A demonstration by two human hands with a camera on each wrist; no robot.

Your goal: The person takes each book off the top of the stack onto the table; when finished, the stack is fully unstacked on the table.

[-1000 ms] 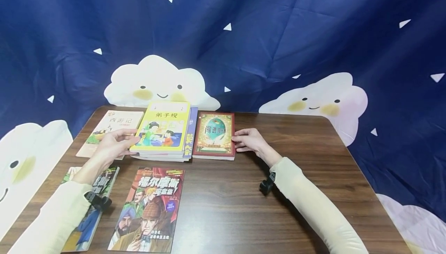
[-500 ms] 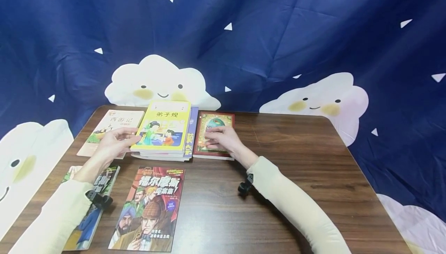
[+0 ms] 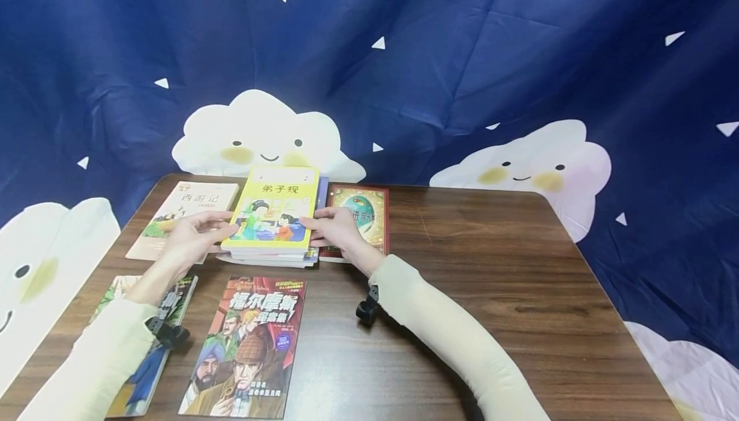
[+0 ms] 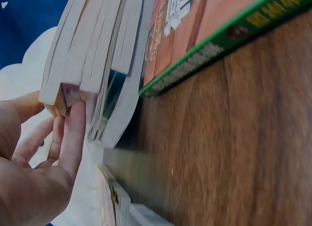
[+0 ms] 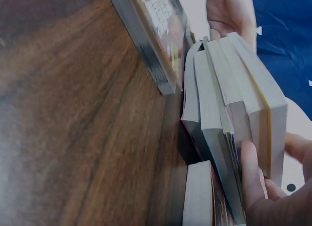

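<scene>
A yellow-covered book (image 3: 271, 209) lies on top of a stack of several books at the table's back left. My left hand (image 3: 187, 241) grips the stack's left side, thumb at the yellow book's edge; in the left wrist view the fingers of that hand (image 4: 44, 153) reach under the upper books. From the right, my right hand (image 3: 340, 231) holds the yellow book's edge with the thumb on top. The right wrist view shows this hand (image 5: 278, 192) with fingers against the upper books' side. A red-bordered book (image 3: 375, 215) lies partly behind the right hand.
A pale book (image 3: 196, 206) lies left of the stack. Nearer on the wooden table (image 3: 462, 318) are a red comic-style book (image 3: 248, 350) and a similar one (image 3: 144, 376) partly under the left forearm. A blue curtain (image 3: 404, 87) with clouds hangs behind.
My right hand has moved left from the red-bordered book's right edge, across its cover, to the stack. The yellow book has shifted slightly right. My left hand has stayed at the stack.
</scene>
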